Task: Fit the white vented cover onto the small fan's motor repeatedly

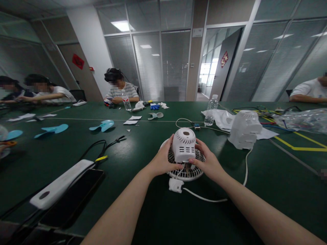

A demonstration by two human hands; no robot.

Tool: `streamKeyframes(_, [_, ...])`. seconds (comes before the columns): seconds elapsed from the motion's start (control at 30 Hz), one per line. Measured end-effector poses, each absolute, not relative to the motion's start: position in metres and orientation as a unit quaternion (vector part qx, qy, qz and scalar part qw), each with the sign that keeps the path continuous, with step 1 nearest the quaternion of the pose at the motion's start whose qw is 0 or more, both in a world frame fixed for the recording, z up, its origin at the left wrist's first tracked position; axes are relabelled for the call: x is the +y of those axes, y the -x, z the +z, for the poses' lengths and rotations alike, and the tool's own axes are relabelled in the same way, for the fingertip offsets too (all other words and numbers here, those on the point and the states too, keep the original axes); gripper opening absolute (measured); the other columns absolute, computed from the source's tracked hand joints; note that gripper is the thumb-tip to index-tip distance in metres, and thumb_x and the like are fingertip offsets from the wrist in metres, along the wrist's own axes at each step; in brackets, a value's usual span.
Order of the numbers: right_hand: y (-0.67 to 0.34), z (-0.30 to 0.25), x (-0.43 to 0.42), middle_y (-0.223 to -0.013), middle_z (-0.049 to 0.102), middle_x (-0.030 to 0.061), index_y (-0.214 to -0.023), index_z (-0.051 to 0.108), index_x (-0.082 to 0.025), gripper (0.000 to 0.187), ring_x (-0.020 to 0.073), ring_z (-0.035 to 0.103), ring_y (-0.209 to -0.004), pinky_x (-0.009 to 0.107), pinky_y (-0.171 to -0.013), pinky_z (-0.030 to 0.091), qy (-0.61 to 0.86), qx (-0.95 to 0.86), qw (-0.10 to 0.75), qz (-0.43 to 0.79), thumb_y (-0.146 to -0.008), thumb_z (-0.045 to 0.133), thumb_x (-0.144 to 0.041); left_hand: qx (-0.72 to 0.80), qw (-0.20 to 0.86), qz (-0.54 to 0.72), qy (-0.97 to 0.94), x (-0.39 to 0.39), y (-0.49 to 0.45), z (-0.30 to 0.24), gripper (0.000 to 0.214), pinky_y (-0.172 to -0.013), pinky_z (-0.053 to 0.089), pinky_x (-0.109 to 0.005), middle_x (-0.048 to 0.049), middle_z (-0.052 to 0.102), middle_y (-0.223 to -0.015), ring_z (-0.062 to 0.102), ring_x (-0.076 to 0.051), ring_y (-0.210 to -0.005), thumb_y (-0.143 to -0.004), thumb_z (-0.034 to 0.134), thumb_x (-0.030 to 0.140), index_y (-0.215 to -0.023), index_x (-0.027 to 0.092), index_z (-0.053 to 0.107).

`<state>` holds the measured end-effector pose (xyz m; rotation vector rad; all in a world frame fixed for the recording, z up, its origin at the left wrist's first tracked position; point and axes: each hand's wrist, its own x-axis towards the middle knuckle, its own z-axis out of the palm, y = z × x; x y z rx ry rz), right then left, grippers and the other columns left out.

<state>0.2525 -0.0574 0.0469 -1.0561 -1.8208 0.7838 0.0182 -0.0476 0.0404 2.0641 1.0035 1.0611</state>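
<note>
A white fan motor housing (184, 144) sits on a round white fan grille (187, 172) lying flat on the dark green table (143, 211). My left hand (163, 160) wraps around the housing's left side. My right hand (208, 160) grips its right side and the grille's rim. A white cord (204, 198) with a small white plug block (175, 185) trails from under the grille toward my right arm.
A white power strip (60, 185) and a black phone (74, 197) lie at the left. Blue fan blades (103, 126) are scattered further back. Another white fan body (245, 129), a water bottle (211, 110) and bagged cables (304, 120) lie to the right. Other people sit along the far edge.
</note>
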Motion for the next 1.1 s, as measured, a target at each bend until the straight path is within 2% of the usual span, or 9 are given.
streamKeyframes(0.3, [-0.2504,0.0395,-0.0549,-0.151,0.044,0.0104,-0.153,0.021,-0.030,0.084,0.0286,0.043,-0.139,0.054,-0.115,0.032,0.403,-0.750,0.429,0.302,-0.084,0.068,-0.034,0.375,0.284,0.394,-0.790,-0.0459,-0.0185,0.0367,0.130,-0.119,0.015,-0.062,-0.0165,0.016,-0.162,0.019,-0.040,-0.147,-0.061,0.088,0.044,-0.156,0.026,0.001])
streamKeyframes(0.47, [-0.2510,0.0425,-0.0560,-0.149,0.046,0.0115,-0.154,0.021,-0.028,0.083,0.0306,0.044,-0.138,0.056,-0.113,0.034,0.429,-0.756,0.406,0.281,-0.085,0.066,-0.039,0.390,0.298,0.381,-0.784,-0.0448,-0.0173,0.0369,0.124,-0.117,0.016,-0.065,-0.0164,0.018,-0.161,0.021,-0.042,-0.146,-0.065,0.085,0.046,-0.156,0.027,0.003])
streamKeyframes(0.6, [-0.2516,0.0447,-0.0570,-0.146,0.050,0.0126,-0.153,0.026,-0.027,0.081,0.0314,0.048,-0.134,0.055,-0.111,0.037,0.431,-0.754,0.413,0.273,-0.084,0.068,-0.043,0.395,0.305,0.380,-0.779,-0.0451,-0.0173,0.0381,0.113,-0.117,0.020,-0.064,-0.0147,0.025,-0.160,0.027,-0.040,-0.144,-0.072,0.080,0.047,-0.156,0.028,0.007])
streamKeyframes(0.77, [-0.2528,0.0447,-0.0575,-0.143,0.053,0.0123,-0.152,0.028,-0.027,0.081,0.0317,0.051,-0.132,0.056,-0.109,0.039,0.425,-0.756,0.420,0.267,-0.084,0.068,-0.045,0.385,0.309,0.398,-0.774,-0.0457,-0.0181,0.0382,0.109,-0.118,0.020,-0.061,-0.0141,0.024,-0.160,0.025,-0.038,-0.146,-0.071,0.080,0.046,-0.155,0.027,0.014])
streamKeyframes(0.9, [-0.2534,0.0437,-0.0568,-0.146,0.050,0.0116,-0.153,0.028,-0.026,0.081,0.0305,0.048,-0.135,0.054,-0.112,0.037,0.425,-0.757,0.420,0.265,-0.085,0.067,-0.046,0.389,0.311,0.398,-0.770,-0.0452,-0.0188,0.0364,0.107,-0.118,0.020,-0.061,-0.0144,0.024,-0.160,0.025,-0.038,-0.146,-0.072,0.080,0.045,-0.155,0.027,0.015])
streamKeyframes(1.1, [-0.2513,0.0379,-0.0544,-0.157,0.036,0.0069,-0.156,0.012,-0.034,0.082,0.0299,0.038,-0.142,0.059,-0.116,0.027,0.429,-0.764,0.396,0.274,-0.090,0.059,-0.041,0.405,0.298,0.401,-0.765,-0.0453,-0.0219,0.0353,0.111,-0.117,0.018,-0.065,-0.0141,0.026,-0.159,0.026,-0.040,-0.145,-0.072,0.081,0.040,-0.156,0.030,0.009])
